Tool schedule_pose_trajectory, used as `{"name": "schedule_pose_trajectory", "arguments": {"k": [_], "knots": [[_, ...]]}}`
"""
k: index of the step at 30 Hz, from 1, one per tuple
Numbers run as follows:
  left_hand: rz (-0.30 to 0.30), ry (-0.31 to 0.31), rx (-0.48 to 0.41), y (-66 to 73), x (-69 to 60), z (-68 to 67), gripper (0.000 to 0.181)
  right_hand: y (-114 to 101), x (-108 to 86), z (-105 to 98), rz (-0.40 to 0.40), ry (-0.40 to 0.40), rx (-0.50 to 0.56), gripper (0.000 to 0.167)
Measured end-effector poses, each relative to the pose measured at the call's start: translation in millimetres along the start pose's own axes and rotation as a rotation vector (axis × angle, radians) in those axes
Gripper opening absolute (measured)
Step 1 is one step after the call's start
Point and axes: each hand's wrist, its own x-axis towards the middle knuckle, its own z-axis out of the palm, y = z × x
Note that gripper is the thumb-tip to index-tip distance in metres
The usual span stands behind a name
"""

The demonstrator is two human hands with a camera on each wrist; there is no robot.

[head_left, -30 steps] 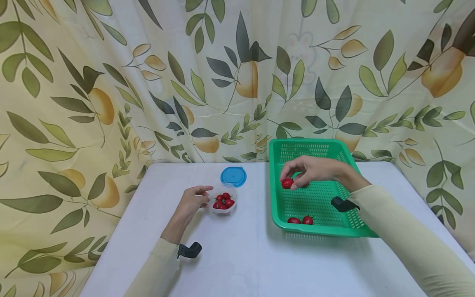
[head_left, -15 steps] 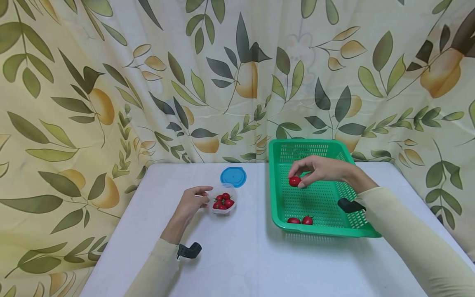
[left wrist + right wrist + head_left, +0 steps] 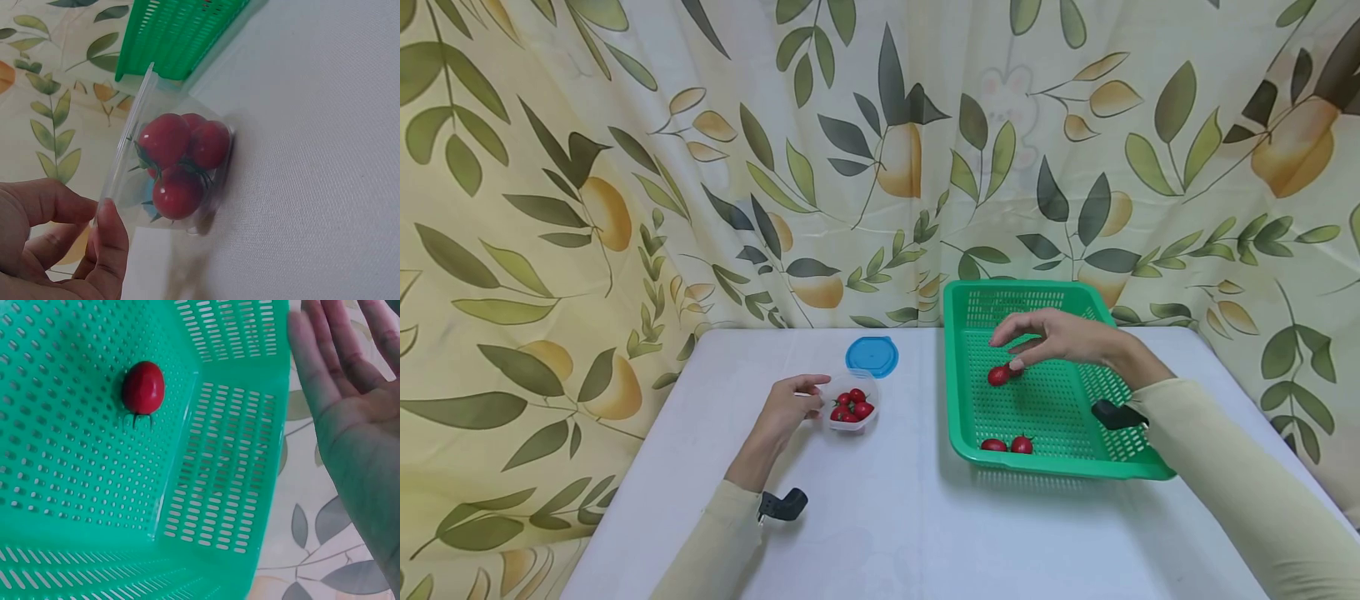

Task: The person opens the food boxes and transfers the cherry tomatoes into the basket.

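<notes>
Because the cherry tomato [image 3: 997,377] just below the right hand [image 3: 1060,337] looks smooth and round, I'd expect a careless nudge to send it rolling along the floor of the green basket [image 3: 957,400]. That hand has its fingers spread, gripping nothing I can see from my station; whether its thumb touches the second tomato [image 3: 1017,371], I can't really tell, as that tomato is partly hidden. Both lie toward the basket's left wall, and two more tomatoes [image 3: 1022,446] sit at its near edge.

Left of the basket, the left hand [image 3: 788,402] pinches the rim of a clear plastic container [image 3: 868,390] holding several red tomatoes [image 3: 165,140]. I judge that a hard tug there could tip it and spill them.

Standing between the right hand and the container, the basket's raised left wall could catch a low crossing. I also see a blue lid [image 3: 872,357] left of the basket, beyond the container, on the white surface [image 3: 880,517], and a leaf-and-fruit printed curtain [image 3: 850,108] behind the basket.
</notes>
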Motion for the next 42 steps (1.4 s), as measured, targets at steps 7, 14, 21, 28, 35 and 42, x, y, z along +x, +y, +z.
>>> {"name": "schedule_pose_trajectory", "arguments": {"k": [7, 14, 21, 28, 35, 42], "knots": [[-0.003, -0.006, -0.006, 0.4, -1.4, -1.0, 0.037, -3, 1.5, 1, -0.002, 0.014, -0.003, 0.035], [-0.005, -0.005, -0.011, 0.6, -2.2, -1.8, 0.036, -13, 9.1, 7, 0.000, -0.025, -0.016, 0.031], [-0.002, -0.005, -0.011, -1.1, -1.3, -1.0, 0.036, -24, 23.4, 15, -0.004, -0.054, -0.036, 0.030], [-0.005, 0.001, -0.010, -0.9, -0.8, 0.2, 0.037, -38, 41.2, 24, 0.009, -0.087, -0.055, 0.034], [-0.007, -0.002, 0.000, -0.1, -0.4, 0.6, 0.036, -48, 59.2, 33, 0.009, -0.112, -0.072, 0.032], [-0.012, 0.003, 0.001, 0.7, 0.7, 0.1, 0.036, -57, 74.7, 39, -0.004, -0.154, -0.072, 0.032]]}}
